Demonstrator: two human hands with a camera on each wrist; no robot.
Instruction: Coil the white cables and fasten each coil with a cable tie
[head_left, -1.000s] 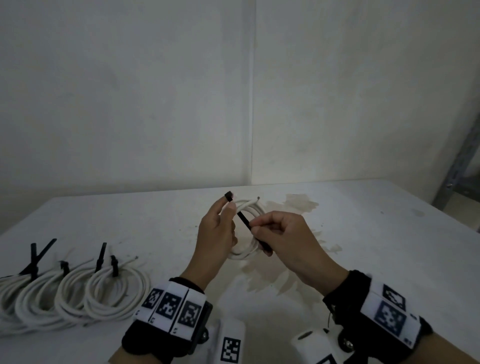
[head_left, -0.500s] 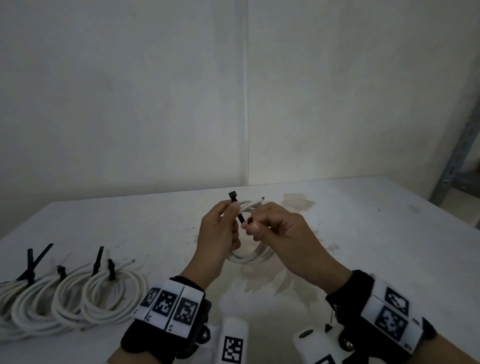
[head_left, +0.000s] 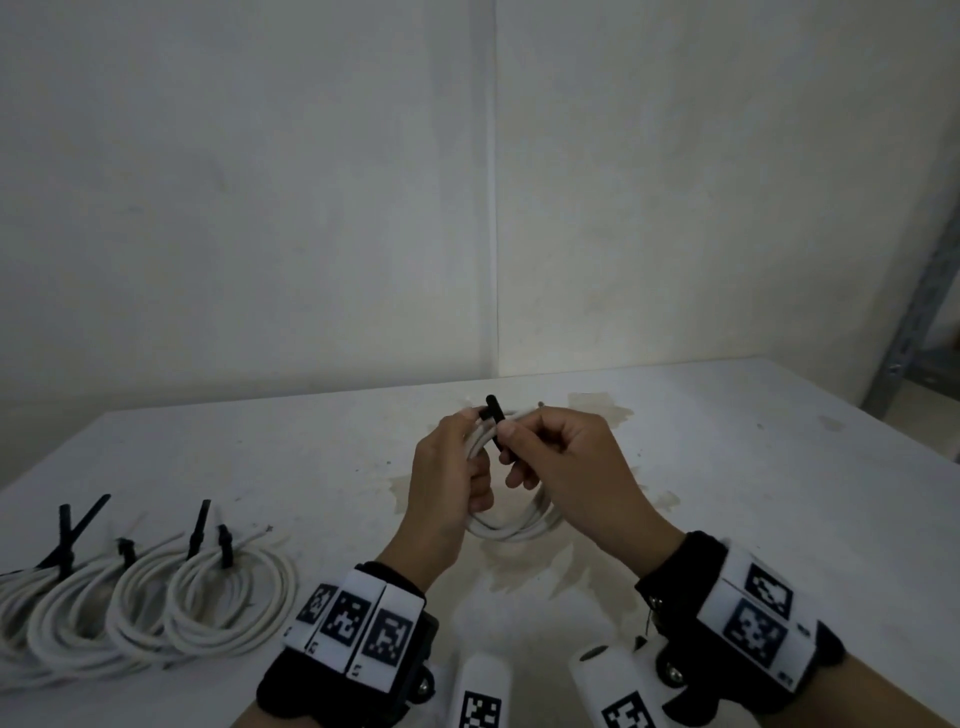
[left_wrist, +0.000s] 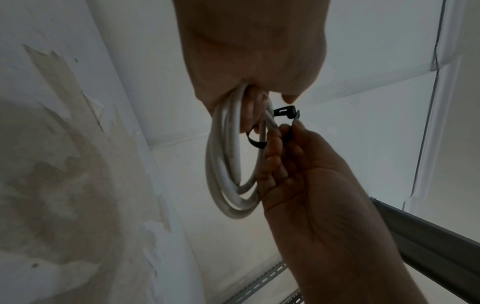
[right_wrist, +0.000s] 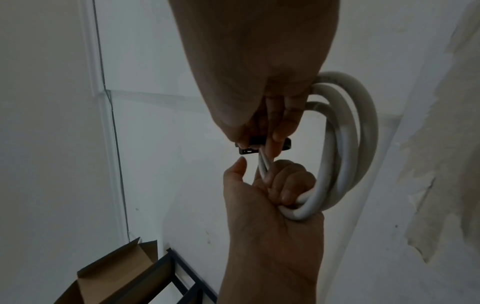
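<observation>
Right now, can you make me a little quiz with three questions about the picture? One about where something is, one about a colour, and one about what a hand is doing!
1. Where do the finished coils lie?
A. on the table, left of the hands
B. on the floor
C. in a box

2. What colour is the cable tie?
A. red
B. black
C. yellow

3. What is the left hand doing?
A. lying flat on the table
B. pointing at the wall
C. gripping the white coil

Answers: 1 A, the tied coils sit on the table at the left edge of the head view. 2 B, the strip round the coil is black. 3 C, its fingers curl round the coil, while the right hand pinches the tie.
</observation>
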